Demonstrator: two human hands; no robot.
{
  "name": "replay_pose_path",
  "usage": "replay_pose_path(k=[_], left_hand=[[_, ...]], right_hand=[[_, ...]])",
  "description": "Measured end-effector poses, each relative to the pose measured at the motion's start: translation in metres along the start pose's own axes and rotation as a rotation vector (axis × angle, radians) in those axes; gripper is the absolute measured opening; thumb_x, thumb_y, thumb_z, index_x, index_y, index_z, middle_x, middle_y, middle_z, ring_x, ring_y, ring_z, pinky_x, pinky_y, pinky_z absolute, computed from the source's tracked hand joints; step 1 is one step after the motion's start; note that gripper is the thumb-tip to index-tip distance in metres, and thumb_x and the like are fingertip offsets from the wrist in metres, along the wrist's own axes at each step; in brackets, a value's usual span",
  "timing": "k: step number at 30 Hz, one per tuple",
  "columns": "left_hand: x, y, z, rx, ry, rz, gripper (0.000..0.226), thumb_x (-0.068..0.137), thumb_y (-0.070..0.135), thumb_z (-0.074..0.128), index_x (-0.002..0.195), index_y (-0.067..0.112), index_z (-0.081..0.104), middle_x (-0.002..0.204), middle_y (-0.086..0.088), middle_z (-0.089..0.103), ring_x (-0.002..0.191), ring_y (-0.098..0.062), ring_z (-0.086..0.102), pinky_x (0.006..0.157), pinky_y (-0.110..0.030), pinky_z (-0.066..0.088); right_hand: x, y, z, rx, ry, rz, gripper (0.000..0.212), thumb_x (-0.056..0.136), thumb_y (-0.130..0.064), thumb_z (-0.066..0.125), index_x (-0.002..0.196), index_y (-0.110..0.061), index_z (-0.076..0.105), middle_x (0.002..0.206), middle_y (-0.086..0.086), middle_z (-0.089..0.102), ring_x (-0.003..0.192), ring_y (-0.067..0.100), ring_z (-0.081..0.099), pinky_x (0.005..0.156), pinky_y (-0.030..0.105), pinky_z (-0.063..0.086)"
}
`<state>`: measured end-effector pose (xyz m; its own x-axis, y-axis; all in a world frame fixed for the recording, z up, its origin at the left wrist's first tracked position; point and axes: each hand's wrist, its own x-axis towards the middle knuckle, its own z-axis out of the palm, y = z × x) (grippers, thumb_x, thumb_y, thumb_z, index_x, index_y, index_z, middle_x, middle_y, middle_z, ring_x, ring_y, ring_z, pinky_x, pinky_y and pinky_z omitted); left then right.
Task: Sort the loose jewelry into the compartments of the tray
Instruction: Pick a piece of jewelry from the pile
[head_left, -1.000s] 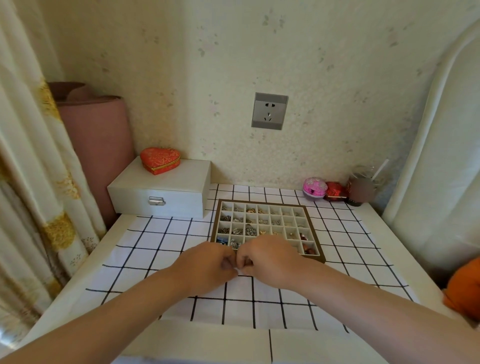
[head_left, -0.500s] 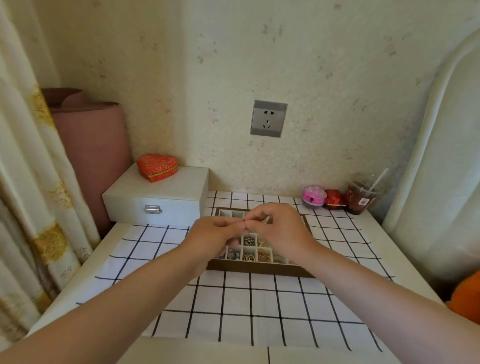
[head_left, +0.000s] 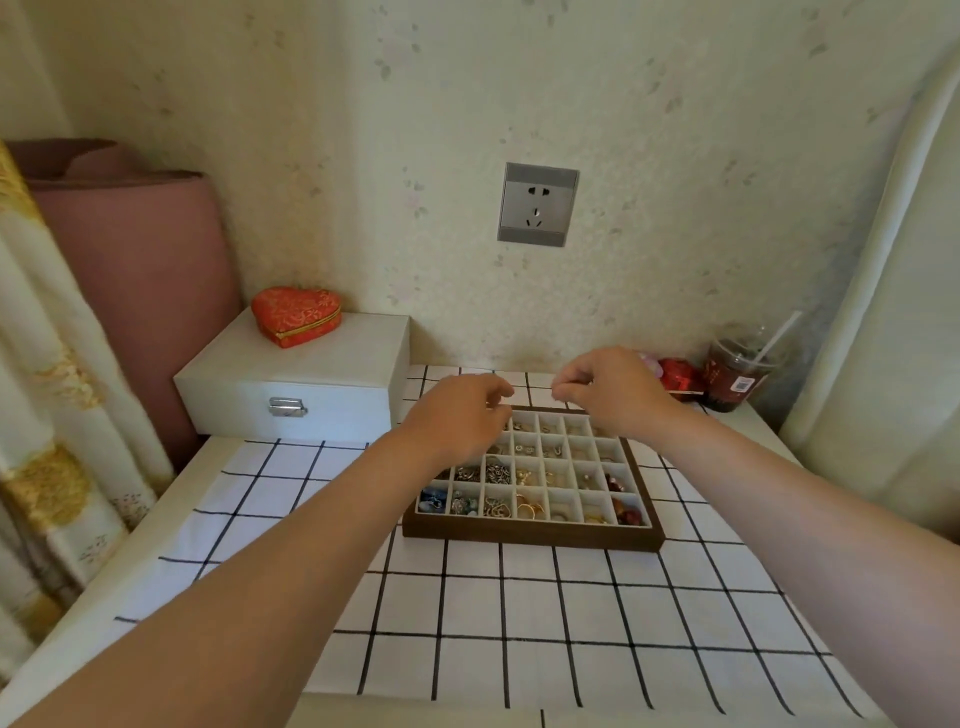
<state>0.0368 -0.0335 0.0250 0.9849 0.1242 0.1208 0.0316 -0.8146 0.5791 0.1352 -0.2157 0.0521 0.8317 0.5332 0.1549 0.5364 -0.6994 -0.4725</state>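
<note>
Head view. The tray (head_left: 530, 538), a dark wooden frame divided into small pale compartments, lies flat on a black-and-white checked cloth (head_left: 519, 623) at the far middle of the table. Jewelry (head_left: 497, 473) fills many compartments: silver pieces in the left and middle ones, gold rings in the near row, red beads at the right.

The left hand (head_left: 460, 418) hovers over the tray's far left corner and hides the compartments there. The right hand (head_left: 615, 389) hovers over the far right edge. The two hands are near each other but apart. Both have thumb and fingers curled together as in a pinch; whether either holds a piece cannot be told, as anything between the fingertips is too small to see.

To the left stands a white box (head_left: 296, 379) with a red heart-shaped case (head_left: 296, 314) on top. A plastic cup (head_left: 737, 371) with a straw stands at the far right.
</note>
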Motion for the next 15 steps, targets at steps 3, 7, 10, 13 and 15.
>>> replay_pose_path(k=[3,7,10,13,15], left_hand=[[0.010,-0.011,0.017,0.328,-0.069,0.098,0.041,0.099,0.041,0.048,0.138,0.032,0.055,0.140,0.002,0.056,0.130,-0.023,0.045,0.107,-0.047,0.038],[0.019,-0.016,0.032,0.358,-0.120,0.153,0.045,0.100,0.034,0.042,0.145,0.030,0.046,0.149,0.001,0.046,0.136,-0.023,0.036,0.112,-0.047,0.031],[0.021,-0.017,0.034,0.340,-0.141,0.151,0.046,0.100,0.030,0.041,0.147,0.028,0.043,0.151,0.001,0.042,0.137,-0.022,0.035,0.112,-0.046,0.030],[0.025,-0.018,0.031,0.305,-0.147,0.140,0.048,0.099,0.025,0.043,0.146,0.028,0.043,0.149,0.001,0.044,0.136,-0.022,0.036,0.112,-0.046,0.032],[0.026,-0.018,0.026,0.250,-0.157,0.119,0.049,0.097,0.020,0.045,0.146,0.028,0.044,0.147,-0.001,0.046,0.136,-0.022,0.038,0.111,-0.046,0.034]], right_hand=[[0.008,0.017,0.011,-0.177,-0.126,0.023,0.009,0.091,-0.027,0.070,0.087,-0.030,0.077,0.086,-0.019,0.070,0.086,0.004,0.066,0.081,0.034,0.057],[0.014,0.022,0.019,-0.264,-0.190,-0.043,0.009,0.090,-0.029,0.069,0.089,-0.030,0.078,0.089,-0.017,0.071,0.085,0.005,0.065,0.080,0.039,0.059],[0.019,0.023,0.023,-0.333,-0.227,-0.072,0.009,0.091,-0.030,0.068,0.092,-0.030,0.078,0.087,-0.018,0.070,0.085,0.006,0.065,0.080,0.038,0.058],[0.024,0.025,0.026,-0.343,-0.241,-0.072,0.012,0.091,-0.029,0.066,0.093,-0.027,0.078,0.092,-0.014,0.073,0.087,0.008,0.066,0.081,0.036,0.058],[0.026,0.027,0.028,-0.353,-0.274,-0.066,0.016,0.092,-0.027,0.063,0.091,-0.022,0.078,0.091,-0.010,0.074,0.086,0.010,0.067,0.080,0.035,0.058]])
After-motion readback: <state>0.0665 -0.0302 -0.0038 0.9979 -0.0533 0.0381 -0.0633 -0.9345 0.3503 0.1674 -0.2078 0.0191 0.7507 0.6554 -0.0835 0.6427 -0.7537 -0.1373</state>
